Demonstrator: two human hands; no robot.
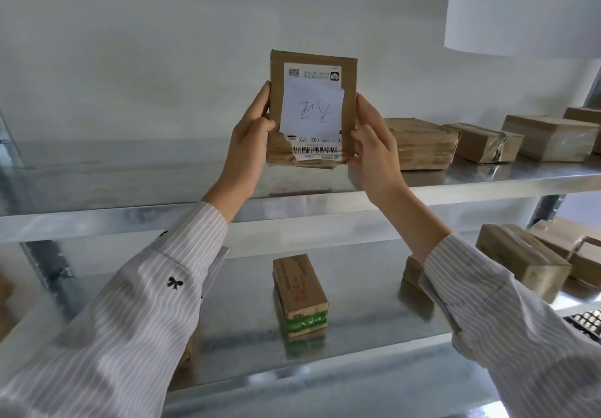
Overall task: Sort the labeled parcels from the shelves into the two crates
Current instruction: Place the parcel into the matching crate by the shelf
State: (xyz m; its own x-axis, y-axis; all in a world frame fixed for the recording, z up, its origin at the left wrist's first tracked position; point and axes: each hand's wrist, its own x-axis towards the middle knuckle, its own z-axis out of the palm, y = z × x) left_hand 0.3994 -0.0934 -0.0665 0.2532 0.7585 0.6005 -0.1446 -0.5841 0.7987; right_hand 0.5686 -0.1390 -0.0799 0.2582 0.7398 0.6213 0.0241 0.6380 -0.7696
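Two hands share one brown parcel [348, 105], and we see it held on end above the upper shelf [130, 173], its long axis running straight up and its broad labelled face turned toward us. Our left hand [250, 131] grips the left edge and our right hand [374, 144] grips the right edge. Both sit low on the packet, with thumbs curled over the front and the other fingers wrapped behind. The handwritten slip [312, 108] taped over the face reads upside down, as does the barcode strip [313, 150] along the bottom. We judge the next move turns on that: the parcel wants rotating end for end in its own plane before we can read where it goes. Neither hand is nearer, since they flank it evenly. Neither of the crates is in view, so we cannot say which side the carry will favour.
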